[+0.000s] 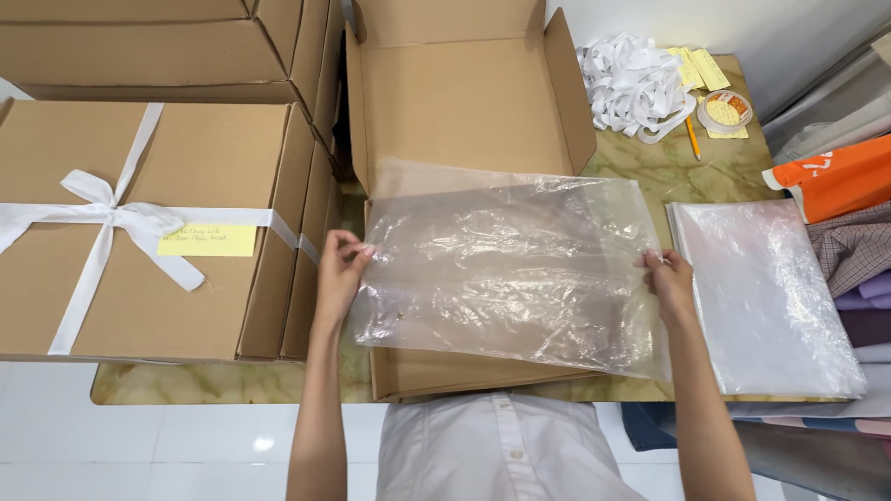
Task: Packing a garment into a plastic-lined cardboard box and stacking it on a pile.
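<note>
Left hand (340, 267): closed — pinching the left edge of a clear, crinkled plastic bag (506, 264).
Right hand (668, 278): closed, gripping the bag's right edge.
Bag: stretched flat between both hands, over an open brown cardboard box (464, 102) on the green marbled counter (650, 167).
Right of it: a stack of clear plastic bags (766, 297), just beside the right hand.
Left: a closed cardboard box tied with white ribbon (139, 223) — a yellow note on it.
Far edge: a heap of white ribbon (636, 83), a tape roll (724, 111).
</note>
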